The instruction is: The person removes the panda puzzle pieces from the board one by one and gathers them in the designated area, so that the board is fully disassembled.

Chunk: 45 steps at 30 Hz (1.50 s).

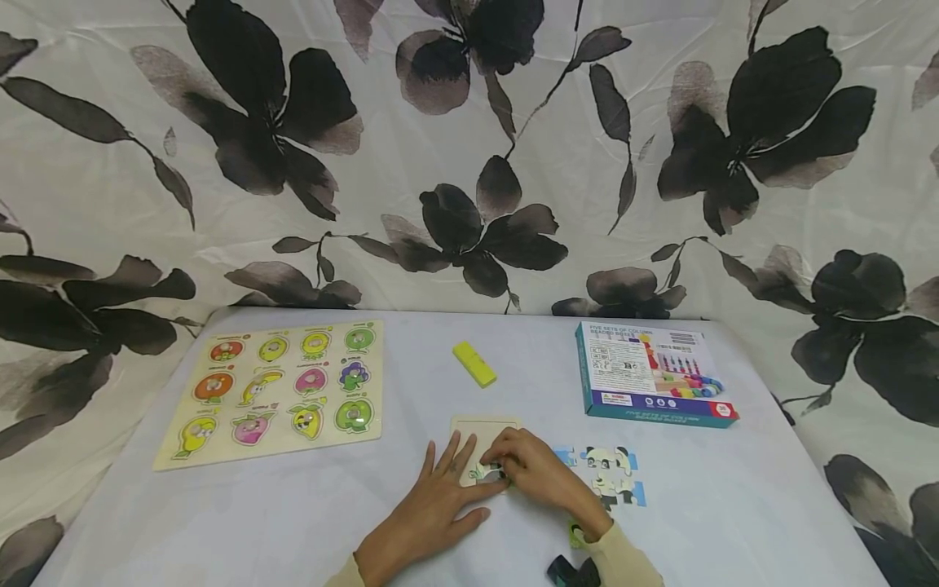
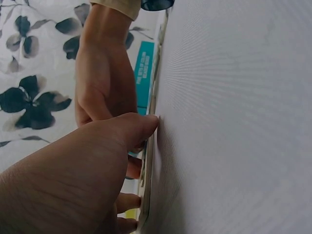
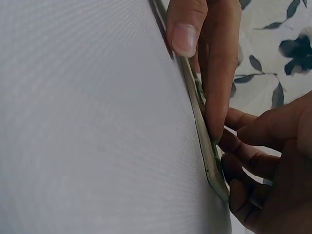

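Note:
A small pale wooden puzzle board lies on the table, both hands over it. My left hand rests spread across its left and near side; in the left wrist view its thumb is at the board's edge. With curled fingers and thumb, my right hand pinches a small black-and-white puzzle piece at the board, mostly hidden under the fingertips. In the right wrist view its bent fingers sit at the board's rim. Just right of that hand lie panda puzzle pieces with blue parts.
A large fruit puzzle board lies at the left. Beyond the hands is a yellow-green block. A bead set box sits back right. By the right wrist are a green piece and a black object. Floral cloth hangs behind.

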Tool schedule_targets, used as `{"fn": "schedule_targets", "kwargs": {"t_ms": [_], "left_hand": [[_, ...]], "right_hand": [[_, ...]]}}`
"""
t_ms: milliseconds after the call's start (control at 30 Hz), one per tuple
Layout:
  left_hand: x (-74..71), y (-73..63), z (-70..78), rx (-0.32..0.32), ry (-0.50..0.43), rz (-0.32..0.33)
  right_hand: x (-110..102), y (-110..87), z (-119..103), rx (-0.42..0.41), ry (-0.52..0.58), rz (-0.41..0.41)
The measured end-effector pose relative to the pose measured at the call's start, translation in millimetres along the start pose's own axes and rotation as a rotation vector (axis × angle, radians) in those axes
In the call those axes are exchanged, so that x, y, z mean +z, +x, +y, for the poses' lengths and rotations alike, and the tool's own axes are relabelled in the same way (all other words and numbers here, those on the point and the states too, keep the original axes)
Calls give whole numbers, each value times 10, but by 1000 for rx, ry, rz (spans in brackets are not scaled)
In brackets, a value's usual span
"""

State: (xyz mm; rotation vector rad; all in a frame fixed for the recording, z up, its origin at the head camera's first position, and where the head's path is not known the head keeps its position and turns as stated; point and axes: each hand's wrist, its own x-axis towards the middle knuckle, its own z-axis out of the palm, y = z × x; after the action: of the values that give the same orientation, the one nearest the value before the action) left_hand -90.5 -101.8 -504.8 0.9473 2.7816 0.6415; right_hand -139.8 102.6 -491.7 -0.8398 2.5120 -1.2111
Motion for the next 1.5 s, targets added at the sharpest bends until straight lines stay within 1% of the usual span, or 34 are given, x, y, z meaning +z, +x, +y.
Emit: {"fn": "schedule_targets", "kwargs": {"t_ms": [400,600,1167,1233,1500], "left_hand": [[6,-3,-4,2,1,4],[11,-4,-11,2,3,4],[4,-11,-4,1,-6,-5],[7,-13,-5,1,-1,-6],[16,-14,-18,11,10,3]], "right_hand": [[-38,7,-16,54,53,-28],[-54,7,-21,68,77,-41],[-72,-4,76,35,172,-111],[-65,-3,77,31,176,-106],[-33,2,68,44,132,-49]]}}
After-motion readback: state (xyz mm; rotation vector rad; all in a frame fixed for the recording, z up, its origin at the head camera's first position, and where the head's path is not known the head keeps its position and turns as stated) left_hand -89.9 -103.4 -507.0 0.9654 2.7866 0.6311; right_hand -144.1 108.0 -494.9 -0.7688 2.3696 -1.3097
